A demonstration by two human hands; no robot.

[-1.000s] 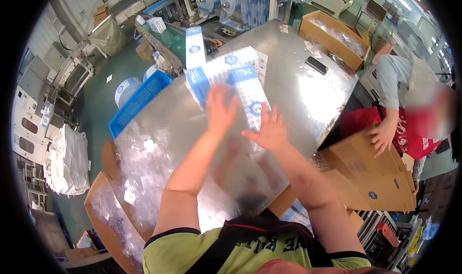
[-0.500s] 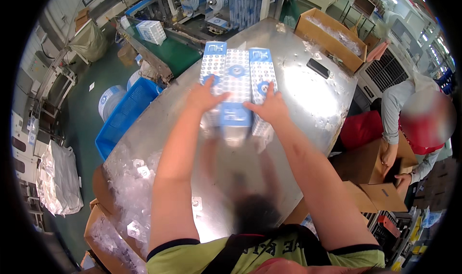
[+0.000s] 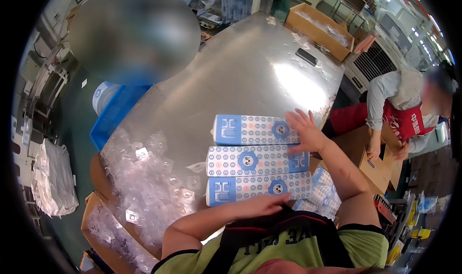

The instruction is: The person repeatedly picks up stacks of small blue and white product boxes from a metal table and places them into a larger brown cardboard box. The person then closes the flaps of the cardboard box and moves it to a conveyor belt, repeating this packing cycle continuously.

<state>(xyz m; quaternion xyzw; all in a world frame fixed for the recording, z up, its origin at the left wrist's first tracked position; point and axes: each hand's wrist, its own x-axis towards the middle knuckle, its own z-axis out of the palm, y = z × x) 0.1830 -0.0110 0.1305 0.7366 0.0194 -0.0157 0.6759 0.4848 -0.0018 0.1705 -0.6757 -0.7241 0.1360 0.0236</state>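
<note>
Three long white-and-blue patterned packs lie side by side on the metal table, turned lengthwise left to right: the far pack [image 3: 260, 129], the middle pack [image 3: 231, 162] and the near pack [image 3: 255, 187]. My right hand [image 3: 306, 131] rests at the right end of the far pack, fingers spread, with its thumb side over the middle one. My left hand [image 3: 267, 205] lies stretched along the near pack's front side, touching it, its fingers extended. Just beyond their right ends, more patterned packs [image 3: 323, 192] sit lower down beside the table, partly hidden by my right arm.
A heap of clear plastic pieces [image 3: 149, 182] covers the table's left side, above a carton [image 3: 94, 204] of them. A blue crate [image 3: 108, 125] stands off the left edge. A phone [image 3: 307, 56] and an open carton [image 3: 293, 18] lie far right. A co-worker [image 3: 380, 101] handles a cardboard box [image 3: 375, 170].
The three packs have come toward me and swung from pointing away to lying crosswise. My hands went with them, now at their far-right end and near side. A blurred patch now covers the upper left.
</note>
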